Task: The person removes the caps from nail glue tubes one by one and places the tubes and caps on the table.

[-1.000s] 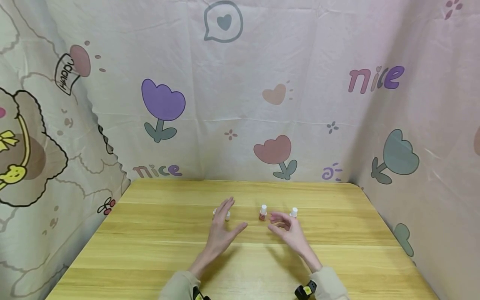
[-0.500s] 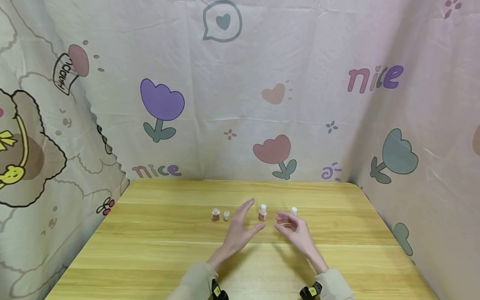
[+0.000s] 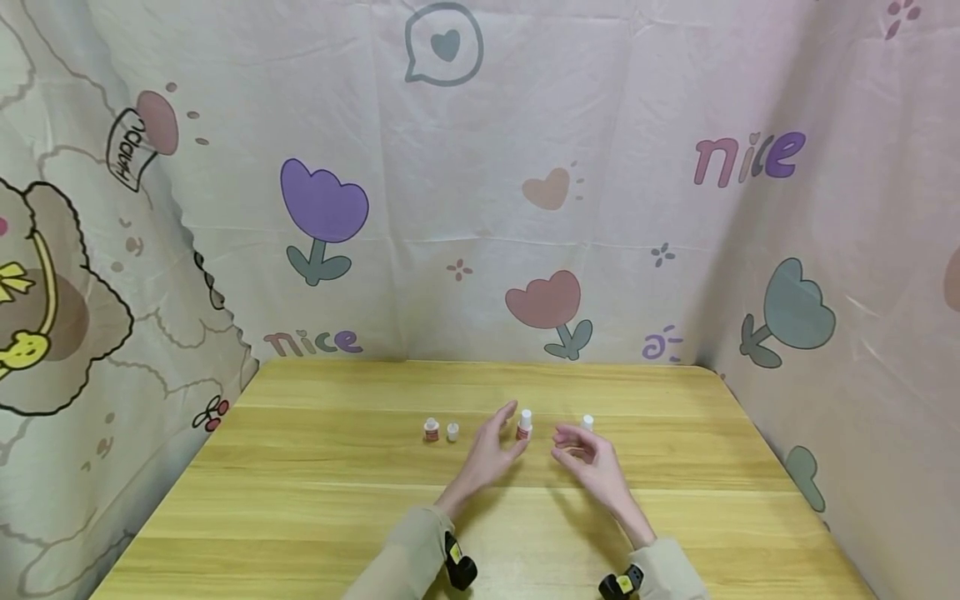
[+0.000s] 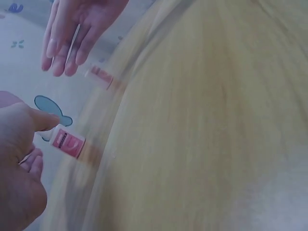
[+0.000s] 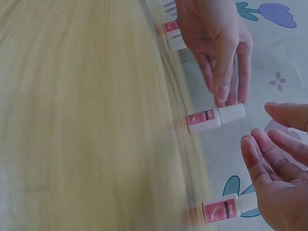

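Middle bottle (image 3: 524,425), white with a pinkish-red label and a white cap, stands upright on the wood-grain table (image 3: 300,500) and serves as reference for the places given here. The left hand (image 3: 487,454) lies immediately to its left and on its near side, fingers extended and thumb spread, the fingertips close to the cap; whether they touch it cannot be told. The right hand (image 3: 595,467) lies to the right of the middle bottle, its fingers loosely curved and holding nothing. Farther to the right, a similar capped bottle (image 5: 220,210) stands upright; in the head view the right hand hides its lower part. Well to the left of the middle bottle stands a shorter red-labelled bottle (image 3: 431,430), with a small white cap (image 3: 452,432) between the two. Beyond the middle bottle hangs a printed cloth (image 3: 465,167).
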Available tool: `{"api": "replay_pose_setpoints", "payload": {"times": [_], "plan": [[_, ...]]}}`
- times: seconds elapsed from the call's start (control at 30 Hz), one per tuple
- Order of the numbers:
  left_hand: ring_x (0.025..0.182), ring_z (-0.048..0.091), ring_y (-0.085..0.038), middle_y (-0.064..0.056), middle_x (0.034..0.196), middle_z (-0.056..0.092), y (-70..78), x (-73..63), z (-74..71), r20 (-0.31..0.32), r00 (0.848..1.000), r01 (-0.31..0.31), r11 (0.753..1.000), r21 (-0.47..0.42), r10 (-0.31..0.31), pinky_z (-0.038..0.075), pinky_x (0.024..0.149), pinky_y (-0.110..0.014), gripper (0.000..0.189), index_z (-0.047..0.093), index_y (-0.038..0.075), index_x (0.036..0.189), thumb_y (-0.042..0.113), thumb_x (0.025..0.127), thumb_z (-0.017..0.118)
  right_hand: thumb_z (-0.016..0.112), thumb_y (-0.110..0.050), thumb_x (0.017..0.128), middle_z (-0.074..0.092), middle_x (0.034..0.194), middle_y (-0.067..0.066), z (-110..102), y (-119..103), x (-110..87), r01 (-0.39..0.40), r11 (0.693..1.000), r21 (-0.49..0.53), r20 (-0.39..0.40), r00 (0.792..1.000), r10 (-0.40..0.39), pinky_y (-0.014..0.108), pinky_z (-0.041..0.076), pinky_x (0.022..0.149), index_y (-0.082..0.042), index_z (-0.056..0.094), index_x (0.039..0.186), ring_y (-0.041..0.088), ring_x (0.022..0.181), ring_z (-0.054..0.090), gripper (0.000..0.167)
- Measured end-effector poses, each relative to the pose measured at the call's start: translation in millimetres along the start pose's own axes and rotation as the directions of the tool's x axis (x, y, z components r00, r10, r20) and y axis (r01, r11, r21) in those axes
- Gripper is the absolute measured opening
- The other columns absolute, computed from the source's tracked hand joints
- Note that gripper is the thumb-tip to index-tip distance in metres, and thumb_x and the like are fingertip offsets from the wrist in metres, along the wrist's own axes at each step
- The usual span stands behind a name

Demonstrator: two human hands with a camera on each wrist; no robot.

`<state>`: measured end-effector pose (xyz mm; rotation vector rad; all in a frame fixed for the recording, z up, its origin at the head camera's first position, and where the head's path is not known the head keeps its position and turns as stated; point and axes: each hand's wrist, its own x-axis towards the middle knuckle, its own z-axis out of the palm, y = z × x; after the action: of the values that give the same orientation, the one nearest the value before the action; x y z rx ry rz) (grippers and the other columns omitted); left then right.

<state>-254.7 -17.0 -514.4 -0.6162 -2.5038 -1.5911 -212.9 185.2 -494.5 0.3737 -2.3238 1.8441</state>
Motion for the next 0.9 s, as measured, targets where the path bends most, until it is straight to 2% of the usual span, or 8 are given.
{"api": "replay_pose_setpoints", "payload": {"times": [0.2, 0.57, 0.77, 0.9], "plan": [[0.137, 0.05, -0.043, -0.025, 0.151, 0.047, -4.2, 5.2, 3.6, 0.041, 0.998, 0.043, 0.998, -0.049, -0.041, 0.043, 0.112, -0.052, 0.068, 0.036, -0.004, 0.151, 0.006, 0.092, 0.069, 0.072, 0.0, 0.089, 0.066, 0.114, 0.034, 0.1, 1.9, -0.7, -0.012, 1.0, 0.002, -0.006, 1.0, 0.012, 0.016, 0.054, 0.088, 0.012, 0.061, 0.124, 0.004, 0.095, 0.066, 0.038], [0.129, 0.058, -0.044, -0.024, 0.141, 0.058, -3.6, 8.4, 7.3, 0.053, 0.993, 0.106, 0.993, -0.051, -0.103, 0.044, 0.11, -0.054, 0.067, 0.036, -0.002, 0.151, 0.005, 0.093, 0.068, 0.07, 0.003, 0.09, 0.065, 0.114, 0.036, 0.4, 1.5, -1.6, -0.022, 1.0, 0.02, -0.002, 1.0, 0.023, 0.017, 0.054, 0.088, 0.013, 0.06, 0.124, 0.002, 0.095, 0.065, 0.037], [0.129, 0.057, -0.043, -0.024, 0.137, 0.06, -3.5, 8.2, 8.2, 0.06, 0.992, 0.11, 0.993, -0.043, -0.108, 0.042, 0.112, -0.055, 0.062, 0.043, -0.002, 0.147, 0.004, 0.092, 0.07, 0.069, 0.005, 0.09, 0.065, 0.114, 0.036, 1.6, 1.2, -1.9, -0.02, 0.999, 0.025, -0.006, 1.0, 0.02, 0.017, 0.054, 0.087, 0.012, 0.062, 0.123, 0.005, 0.096, 0.067, 0.034], [0.124, 0.061, -0.04, -0.022, 0.129, 0.065, -4.3, 8.7, 8.5, 0.053, 0.995, 0.085, 0.996, -0.025, -0.084, 0.045, 0.11, -0.052, 0.056, 0.051, -0.004, 0.141, 0.002, 0.09, 0.072, 0.068, 0.005, 0.09, 0.065, 0.114, 0.035, 2.3, 1.0, -1.6, -0.027, 0.999, 0.025, -0.007, 1.0, 0.027, 0.016, 0.054, 0.088, 0.012, 0.062, 0.123, 0.003, 0.095, 0.066, 0.034]]}}
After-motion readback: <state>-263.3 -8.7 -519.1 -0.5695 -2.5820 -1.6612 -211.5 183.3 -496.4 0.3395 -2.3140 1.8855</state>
